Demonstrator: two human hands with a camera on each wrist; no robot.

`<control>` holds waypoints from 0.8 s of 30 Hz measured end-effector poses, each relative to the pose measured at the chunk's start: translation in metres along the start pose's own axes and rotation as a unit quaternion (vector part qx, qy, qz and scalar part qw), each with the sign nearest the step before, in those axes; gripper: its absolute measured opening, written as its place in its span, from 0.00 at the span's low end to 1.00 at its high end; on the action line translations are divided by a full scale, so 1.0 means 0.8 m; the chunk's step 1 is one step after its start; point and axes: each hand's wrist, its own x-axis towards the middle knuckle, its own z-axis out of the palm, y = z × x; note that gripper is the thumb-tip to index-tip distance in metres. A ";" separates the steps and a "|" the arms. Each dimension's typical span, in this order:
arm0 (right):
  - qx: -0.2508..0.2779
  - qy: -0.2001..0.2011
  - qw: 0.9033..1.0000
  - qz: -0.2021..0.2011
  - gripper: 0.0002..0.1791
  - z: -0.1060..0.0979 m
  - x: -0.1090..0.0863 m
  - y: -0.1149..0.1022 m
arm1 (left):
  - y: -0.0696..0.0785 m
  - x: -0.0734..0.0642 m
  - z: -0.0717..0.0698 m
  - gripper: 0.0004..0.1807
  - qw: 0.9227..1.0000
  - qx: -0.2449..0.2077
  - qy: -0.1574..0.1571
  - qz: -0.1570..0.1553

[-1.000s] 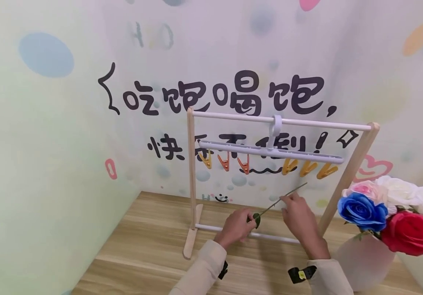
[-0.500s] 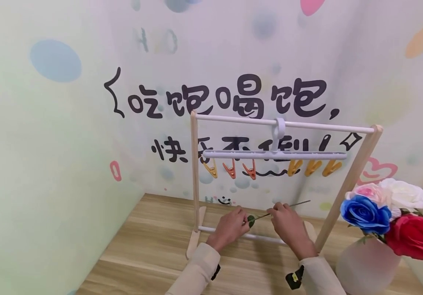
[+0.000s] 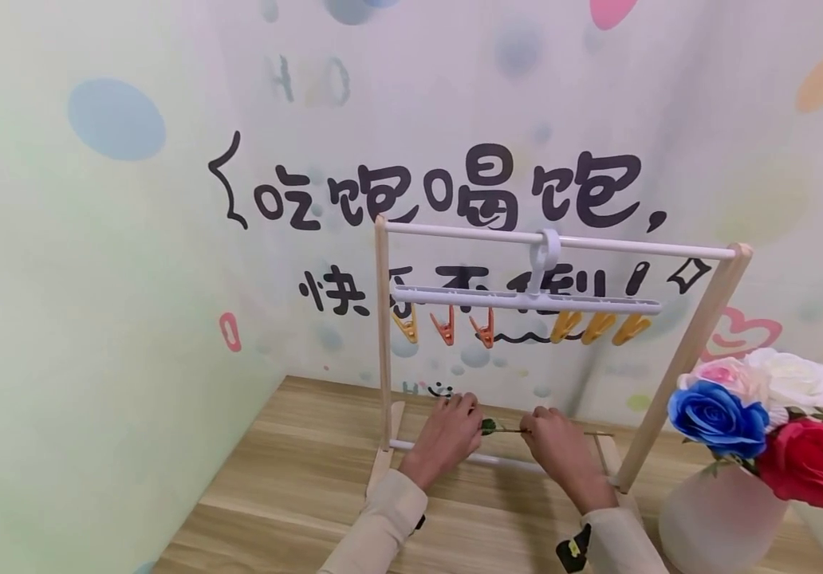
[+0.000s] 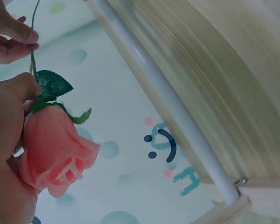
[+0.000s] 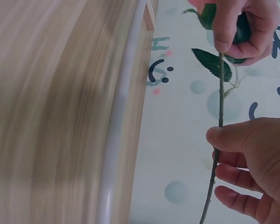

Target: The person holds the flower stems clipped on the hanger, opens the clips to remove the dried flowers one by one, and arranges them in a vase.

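Observation:
A pink artificial rose [image 4: 58, 147] with green leaves [image 4: 53, 84] is held between both hands inside the drying rack. Just behind the bloom, my left hand [image 3: 447, 434] pinches the stem, with the flower head lying against its palm in the left wrist view. Farther along, my right hand [image 3: 562, 450] pinches the thin stem [image 5: 221, 105] between thumb and fingers. The stem lies almost level in the head view, its free end past the right hand. My left hand hides the bloom there.
Above the hands, a white hanger [image 3: 526, 300] with yellow and orange clips [image 3: 446, 325] hangs from the rack's top bar [image 3: 641, 247]. A low white bar [image 3: 505, 461] crosses near the wrists. At right stands a white vase [image 3: 720, 518] of several roses [image 3: 817, 462].
My right hand has lowered and moved slightly left along the stem, which has swung from slanting upward to nearly level. My left hand has turned over somewhat. The hanger has swung a little.

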 end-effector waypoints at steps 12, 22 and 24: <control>0.029 0.012 0.999 0.038 0.04 -0.001 -0.005 -0.007 | -0.016 -0.003 -0.017 0.08 0.993 -0.049 0.078 -0.073; 0.020 0.066 0.996 0.063 0.03 -0.012 -0.018 -0.006 | -0.040 -0.030 -0.023 0.16 0.937 -0.125 0.252 -0.206; 0.022 0.074 0.995 0.067 0.03 -0.015 -0.021 -0.008 | -0.045 -0.038 -0.026 0.16 0.921 -0.138 0.272 -0.242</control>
